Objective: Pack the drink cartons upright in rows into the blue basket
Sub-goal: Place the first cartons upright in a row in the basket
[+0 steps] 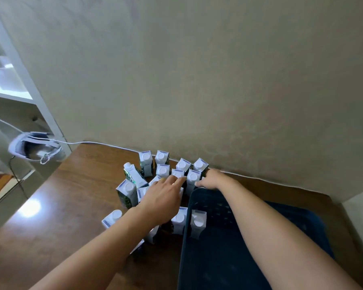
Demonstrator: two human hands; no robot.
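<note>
left hand (166, 192) flat over cartons (163, 170) | right hand (211, 180) grip on carton (192, 181)

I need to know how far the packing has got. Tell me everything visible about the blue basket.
The blue basket is a dark blue, plastic-looking rectangular tub with rounded corners and small perforations in its far wall. It stands upright on the wooden table, right of the loose cartons. One carton stands upright inside against its left wall; the rest looks unfilled. The right forearm crosses above it, and the right hand is at its far rim.
</note>
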